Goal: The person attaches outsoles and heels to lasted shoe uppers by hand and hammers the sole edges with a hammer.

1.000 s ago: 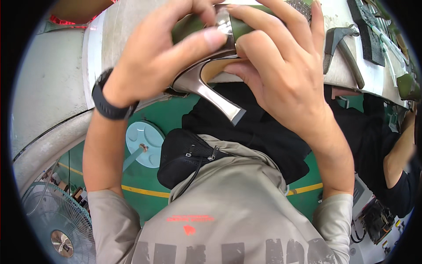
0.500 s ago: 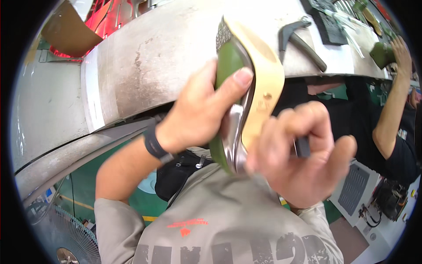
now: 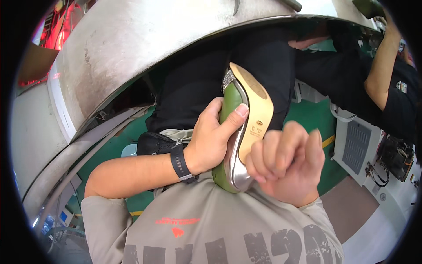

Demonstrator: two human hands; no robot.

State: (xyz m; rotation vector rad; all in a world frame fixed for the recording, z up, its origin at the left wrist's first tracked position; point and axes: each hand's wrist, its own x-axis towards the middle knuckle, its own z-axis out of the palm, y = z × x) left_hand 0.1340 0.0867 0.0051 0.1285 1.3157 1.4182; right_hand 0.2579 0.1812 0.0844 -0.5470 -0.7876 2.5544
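Note:
Above my lap I hold a green shoe (image 3: 234,102) with a tan sole (image 3: 259,110), silvery metallic trim along its lower side and a glittery patch at its far end. My left hand (image 3: 214,134) is closed round the shoe, its thumb pressed along the edge where the upper meets the sole. My right hand (image 3: 288,165) is at the near right part of the sole, its fingers curled and partly covering it. Whatever those fingers hold, if anything, is hidden.
A worn pale worktop (image 3: 149,35) curves across beyond my lap. At the far right a co-worker's arm (image 3: 381,72) reaches to a green piece (image 3: 369,9). A white machine housing with a grille (image 3: 355,143) stands at the right. A fan (image 3: 66,244) is at the lower left.
The shoe and both hands have come off the worktop's edge, nearer my body. My view has tilted down. A dark object seen by my right fingers earlier no longer shows.

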